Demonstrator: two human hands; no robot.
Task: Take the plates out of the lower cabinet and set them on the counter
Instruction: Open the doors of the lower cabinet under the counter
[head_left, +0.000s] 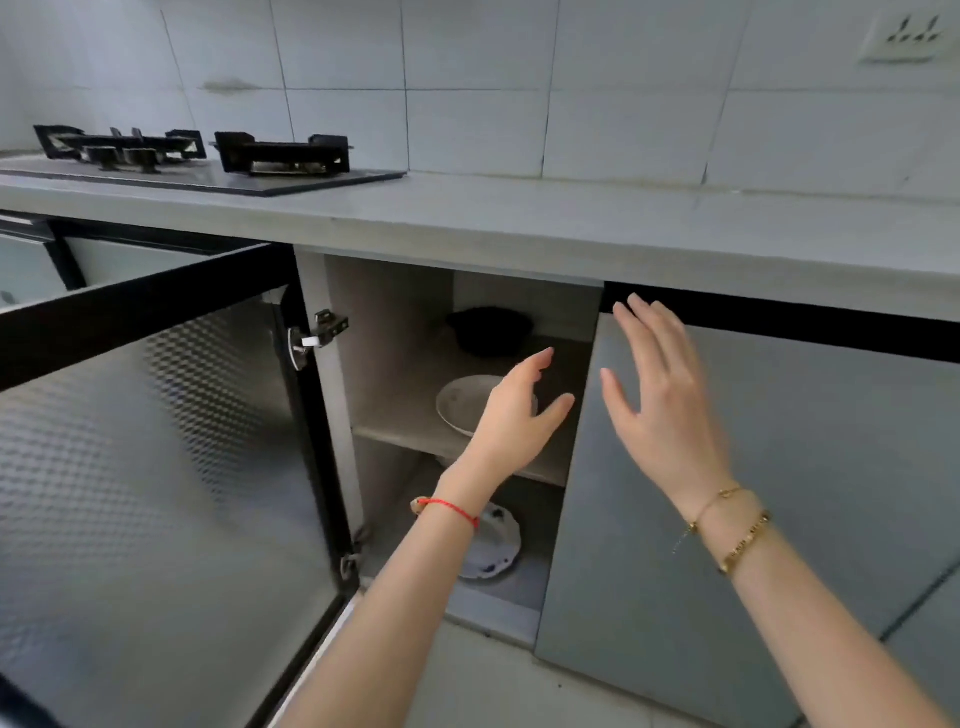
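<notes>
I am looking down from a head-worn camera at a grey kitchen table (519, 223) with a lower cabinet (395, 332) beneath it, and I am reaching both bare hands toward the cabinet's opening. The cabinet door (156, 441) on the left is standing wide open, its patterned inner face turned toward me, while the neighbouring grey door (753, 467) on the right is closed. My left hand (511, 415) is hovering in front of the middle shelf (405, 439), its fingers (535, 361) released and spread, holding nothing. My right hand (660, 395) is hanging in front of the closed door's left edge, fingers straight and apart, also holding nothing; whether it is touching the door I cannot tell. On the shelf a white plate (462, 402) is lying flat, partly hidden behind my left hand. On the cabinet floor below, a second plate (498, 545) with dark markings is showing beside my left wrist. At the back of the shelf a dark pot (491, 330) is sitting well apart from the white plate. A gas hob (197, 161) is occupying the table's left end; no plates are showing on the table. I am judging the task as barely begun: the door is open, but both plates I can see are still inside, so lifting each out and setting it on the table is all still to do.
</notes>
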